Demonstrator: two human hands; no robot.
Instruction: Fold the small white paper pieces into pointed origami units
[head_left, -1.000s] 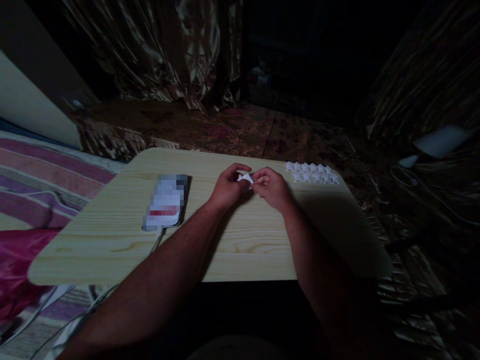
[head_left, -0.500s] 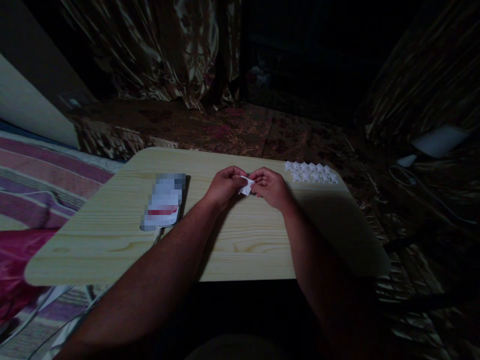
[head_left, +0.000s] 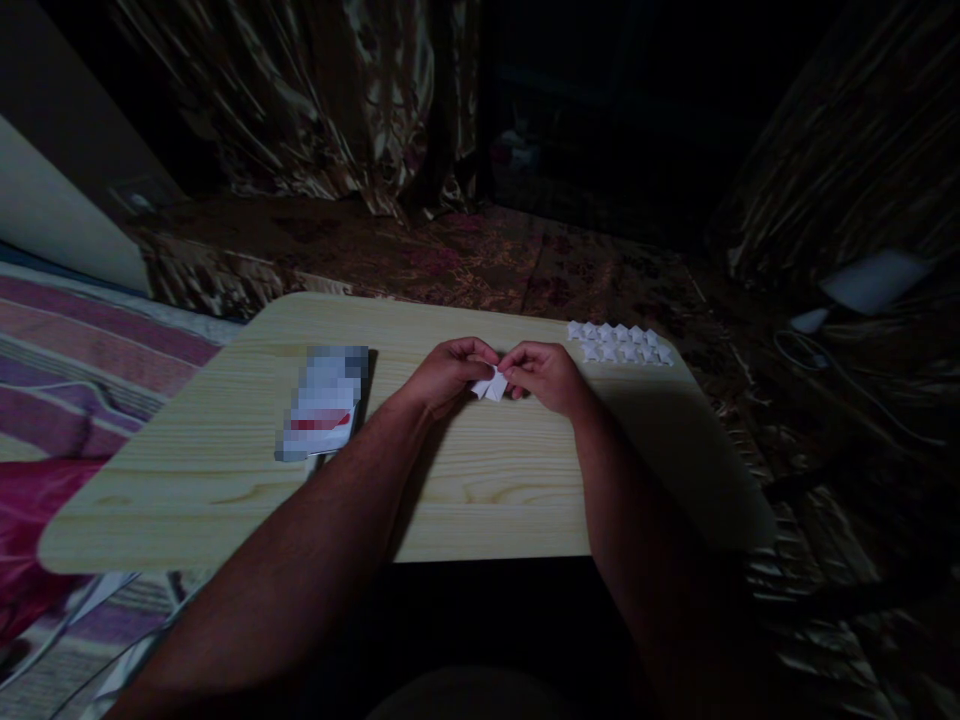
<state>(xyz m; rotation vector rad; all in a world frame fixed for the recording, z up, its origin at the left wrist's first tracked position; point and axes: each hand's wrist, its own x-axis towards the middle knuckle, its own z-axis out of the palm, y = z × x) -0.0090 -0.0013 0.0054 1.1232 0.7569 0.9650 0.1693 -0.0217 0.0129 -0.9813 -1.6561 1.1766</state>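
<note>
Head view, clock read from the folded paper with twelve o'clock toward the top. Holding a small white folded paper with both hands, over the middle of the counter, toward its far side. Gripping from nine o'clock with the left hand, clamped on the paper, thumb on its near face. Pinching from three o'clock with the right hand, thumb and fingertips clamped on the paper's upper right edge. Meeting or nearly meeting, fingers to fingers, at twelve o'clock just above the paper, with pointed flaps showing toward six and seven. Hard to tell whether touching the counter or raised a little off it.

Between two and three o'clock, on the counter past the right hand, small white paper stars in two rows, about six in the farther, about five in the nearer. At nine o'clock, near the left forearm, a phone with a pixelated face, a red band across it and a cable at its near end, partly hidden. Off the counter, striped bedding between nine and ten; glossy pink material between eight and nine; a shiny brown curtain at eleven; dark patterned cloth at twelve.
</note>
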